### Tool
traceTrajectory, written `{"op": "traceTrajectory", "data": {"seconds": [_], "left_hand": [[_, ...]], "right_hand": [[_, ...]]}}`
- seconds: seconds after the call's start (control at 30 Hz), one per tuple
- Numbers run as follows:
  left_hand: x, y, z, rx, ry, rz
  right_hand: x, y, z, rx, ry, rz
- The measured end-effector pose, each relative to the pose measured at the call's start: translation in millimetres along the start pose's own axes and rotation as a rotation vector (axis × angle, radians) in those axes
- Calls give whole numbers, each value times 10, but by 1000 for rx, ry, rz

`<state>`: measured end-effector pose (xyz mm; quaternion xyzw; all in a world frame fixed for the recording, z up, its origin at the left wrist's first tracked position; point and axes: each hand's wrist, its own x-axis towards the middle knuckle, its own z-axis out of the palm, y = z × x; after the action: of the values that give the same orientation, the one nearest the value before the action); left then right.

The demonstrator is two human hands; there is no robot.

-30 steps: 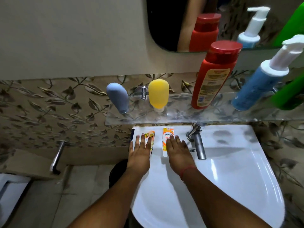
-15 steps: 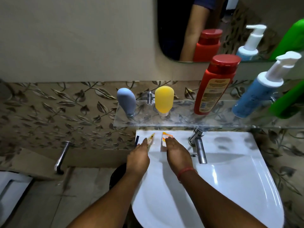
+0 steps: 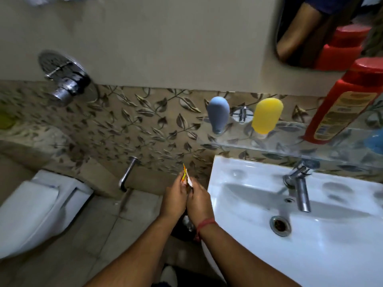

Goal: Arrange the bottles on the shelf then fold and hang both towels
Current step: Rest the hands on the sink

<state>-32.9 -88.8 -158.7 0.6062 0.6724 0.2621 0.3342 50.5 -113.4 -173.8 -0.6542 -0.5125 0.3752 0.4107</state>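
My left hand grips a flat orange-and-yellow packet, held upright just left of the sink. Close against it, my right hand pinches a white packet of which only an edge shows. On the glass shelf stand a grey-blue squeeze bottle, a yellow squeeze bottle and a tall red bottle. A blue bottle is cut off at the right edge. No towel is in view.
The white sink with a chrome tap fills the lower right. A white toilet sits at the lower left, a chrome spout and a wall valve on the tiled wall. A mirror hangs above the shelf.
Both hands lifted the two packets off the sink's back rim and carried them left, past the sink's edge. The view swung left, bringing the toilet in.
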Motion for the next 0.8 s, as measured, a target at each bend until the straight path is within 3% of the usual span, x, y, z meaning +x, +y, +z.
{"op": "traceTrajectory", "data": {"seconds": [0.5,0.8], "left_hand": [[510,-1907,-275,1,-524,-84],[737,-2806,367,-122,-647,-317]], "right_hand": [[-232,603,1865,58,100,346],[-51,1539,2386,-8,11,507]]}}
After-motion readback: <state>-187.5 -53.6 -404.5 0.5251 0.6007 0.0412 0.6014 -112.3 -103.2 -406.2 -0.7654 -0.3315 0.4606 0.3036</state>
